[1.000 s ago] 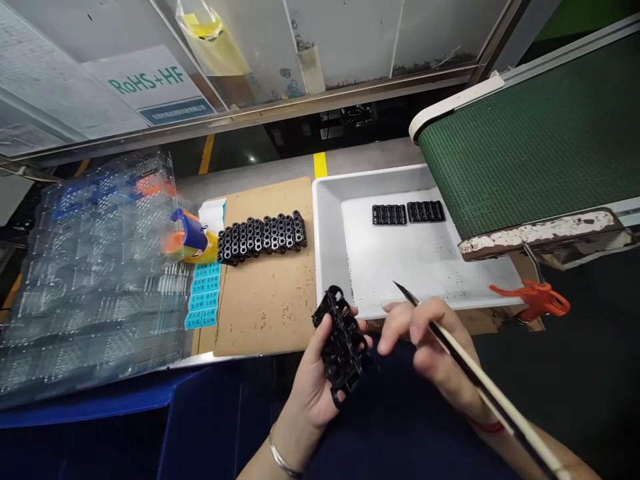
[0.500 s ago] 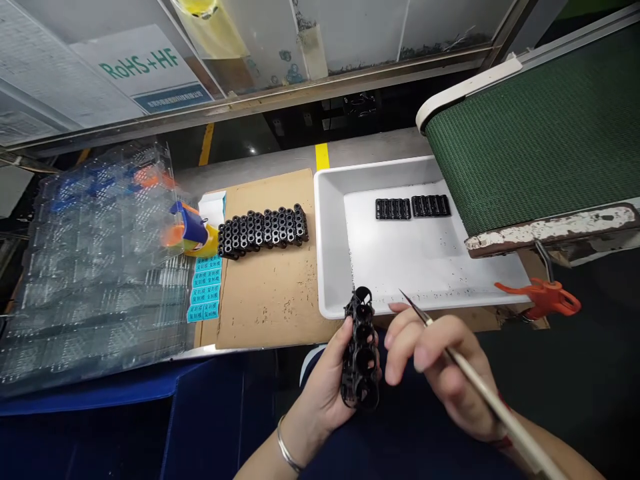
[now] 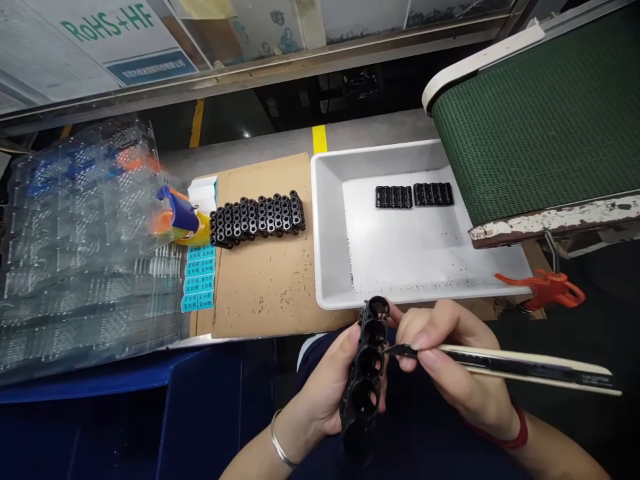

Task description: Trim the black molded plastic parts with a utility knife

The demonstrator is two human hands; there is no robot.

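My left hand is wrapped round a black plastic holder with a row of round openings, tilted upright below the white tray. In my right hand is a slim cutter knife, cream-edged with a black middle, pinched near its dark pointed blade. The blade's tip touches or nearly touches the right side of the holder, about halfway along it; exact contact cannot be made out. Some fingertips of the right hand are close behind the holder. Two similar black holders lie side by side in the white tray.
Stacked black holders stand on cardboard left of the tray. Beside them are blue labels, a yellow-and-blue tape roll and clear plastic trays. A green conveyor and an orange air gun are on the right.
The right hand has brought the knife's tip leftward and down to the holder, and the handle has swung closer to level. The left hand has tilted the holder and shifted it slightly lower.
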